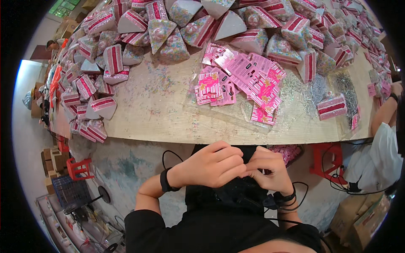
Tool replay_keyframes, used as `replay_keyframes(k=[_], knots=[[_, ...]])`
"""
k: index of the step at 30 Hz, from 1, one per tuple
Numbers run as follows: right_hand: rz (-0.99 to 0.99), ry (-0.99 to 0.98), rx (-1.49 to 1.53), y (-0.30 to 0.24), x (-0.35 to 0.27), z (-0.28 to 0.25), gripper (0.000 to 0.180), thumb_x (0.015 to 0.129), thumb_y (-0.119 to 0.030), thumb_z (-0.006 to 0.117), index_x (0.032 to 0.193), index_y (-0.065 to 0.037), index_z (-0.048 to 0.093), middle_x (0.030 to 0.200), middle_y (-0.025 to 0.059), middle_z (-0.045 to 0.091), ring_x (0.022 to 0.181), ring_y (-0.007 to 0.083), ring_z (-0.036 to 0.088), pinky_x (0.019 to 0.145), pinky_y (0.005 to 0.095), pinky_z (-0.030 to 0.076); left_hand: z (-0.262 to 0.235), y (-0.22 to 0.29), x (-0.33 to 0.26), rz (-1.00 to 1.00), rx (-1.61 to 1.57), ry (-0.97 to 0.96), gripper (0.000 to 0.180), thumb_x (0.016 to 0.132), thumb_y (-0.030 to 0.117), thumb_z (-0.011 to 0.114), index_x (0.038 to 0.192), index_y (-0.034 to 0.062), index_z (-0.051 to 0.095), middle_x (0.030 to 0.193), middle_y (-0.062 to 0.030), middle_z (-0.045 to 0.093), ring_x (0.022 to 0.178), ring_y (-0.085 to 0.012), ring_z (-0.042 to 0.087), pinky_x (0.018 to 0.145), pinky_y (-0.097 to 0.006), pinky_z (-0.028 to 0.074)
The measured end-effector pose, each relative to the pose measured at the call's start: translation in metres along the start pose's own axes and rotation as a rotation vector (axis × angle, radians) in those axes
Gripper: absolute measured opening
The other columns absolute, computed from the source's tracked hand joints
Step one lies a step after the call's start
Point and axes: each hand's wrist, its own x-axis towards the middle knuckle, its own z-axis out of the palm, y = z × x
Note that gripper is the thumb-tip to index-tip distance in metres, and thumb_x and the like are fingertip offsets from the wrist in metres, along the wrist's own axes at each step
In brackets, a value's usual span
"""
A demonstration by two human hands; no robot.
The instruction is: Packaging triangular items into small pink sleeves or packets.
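Note:
My left hand (212, 165) and my right hand (268, 167) meet in front of me, just below the table's near edge. Both have curled, pinching fingers, and the fingertips come together. Whatever lies between them is hidden or too small to make out. Beyond my hands, pink printed cards (265, 87) with hanging slots lie in a loose pile on a clear plastic bag (228, 117). To their right, a glittery decorative cake slice (332, 107) with pink layers rests beside heaps of thin silvery wire pieces (346, 90).
Many similar cake slices (198, 31) are heaped along the far side and left of the table (156, 118). Glitter is scattered over the tabletop. A person's arm (384, 110) reaches in at the right. Red stools (79, 168), a fan (103, 195) and cardboard boxes (358, 219) stand below.

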Motion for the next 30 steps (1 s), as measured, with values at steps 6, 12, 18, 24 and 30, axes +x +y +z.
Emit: replay_keyframes(k=[6,12,18,24,30], knots=[[-0.192,0.268,-0.201,0.002,-0.004,0.012,0.027,0.067,0.002,0.075,0.093,-0.005,0.072,0.077,0.0031,0.064,0.06,0.0176,0.051,0.054,0.0296,0.039,0.021,0.009,0.0,-0.253,-0.046,0.205,0.02,0.08,0.008,0.068,0.09,0.0064,0.05,0.083,-0.0053,0.055,0.082,-0.0224,0.06,0.072,-0.036,0.039],[-0.56,0.424,-0.795,0.01,-0.007,0.012,0.03,0.071,-0.003,0.075,0.101,0.001,0.069,0.085,0.0035,0.062,0.061,0.0152,0.049,0.052,0.0293,0.037,0.031,0.025,0.008,-0.657,-0.494,0.235,0.014,0.098,0.014,0.051,0.091,0.0035,0.045,0.082,-0.0074,0.047,0.072,-0.0203,0.051,0.069,-0.031,0.038],[-0.519,0.331,-0.882,0.0,-0.005,0.006,0.027,0.075,-0.008,0.076,0.1,0.002,0.068,0.08,0.004,0.058,0.062,0.0183,0.051,0.054,0.0318,0.038,0.03,0.033,0.011,-0.91,-0.881,0.204,0.008,0.099,0.009,0.047,0.098,0.0015,0.045,0.086,-0.0084,0.049,0.075,-0.0144,0.051,0.07,-0.028,0.045],[-0.498,0.319,-0.978,0.008,-0.019,-0.041,0.02,0.072,0.006,0.067,0.09,-0.001,0.067,0.071,0.0107,0.056,0.061,0.029,0.052,0.057,0.0394,0.042,0.043,0.031,0.02,-0.838,-0.931,0.167,0.019,0.097,0.017,0.053,0.102,-0.0007,0.049,0.089,-0.0136,0.057,0.08,-0.0243,0.056,0.073,-0.035,0.045],[-0.137,0.906,-0.927,0.064,-0.067,-0.21,0.013,0.096,-0.004,0.054,0.104,0.004,0.059,0.123,0.015,0.057,0.095,0.0211,0.055,0.085,0.0332,0.044,0.037,0.034,0.017,-0.736,-0.967,0.141,0.022,0.099,0.021,0.051,0.101,-0.0007,0.049,0.085,-0.0141,0.057,0.078,-0.0269,0.057,0.07,-0.037,0.045]])
